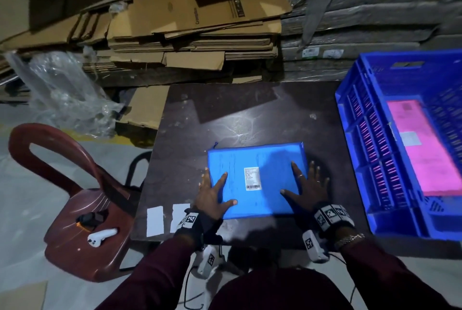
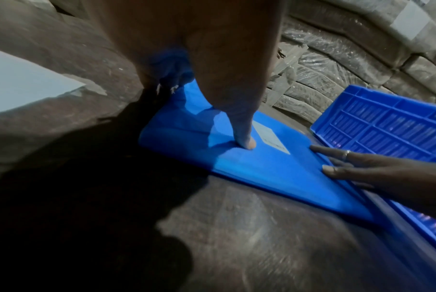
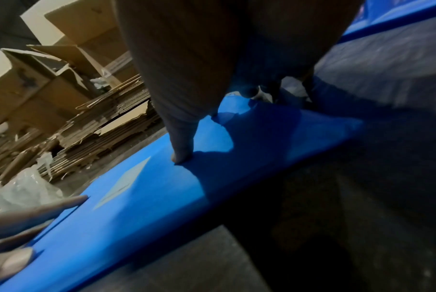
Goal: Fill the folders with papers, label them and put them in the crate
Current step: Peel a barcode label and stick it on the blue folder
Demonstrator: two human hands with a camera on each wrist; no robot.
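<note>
A blue folder (image 1: pixel 275 172) with a white barcode label (image 1: pixel 252 178) lies flat on the dark table (image 1: pixel 225 114). My left hand (image 1: pixel 222 190) rests on its left edge, thumb and forefinger straight on the cover and the other fingers past the edge. My right hand (image 1: pixel 296 183) lies the same way on the right edge. In the left wrist view the left thumb (image 2: pixel 245 136) presses the folder (image 2: pixel 261 173) beside the label (image 2: pixel 271 138). In the right wrist view the right thumb (image 3: pixel 181 148) presses the folder (image 3: pixel 161 197). A blue crate (image 1: pixel 355 134) at the right holds a pink folder (image 1: pixel 430 154).
Two white slips (image 1: pixel 155 221) lie on the table's front left corner. A red-brown plastic chair (image 1: pixel 82 212) with small items on its seat stands to the left. Flattened cardboard (image 1: pixel 195 34) and wrapped stacks (image 1: pixel 362 29) are piled behind the table.
</note>
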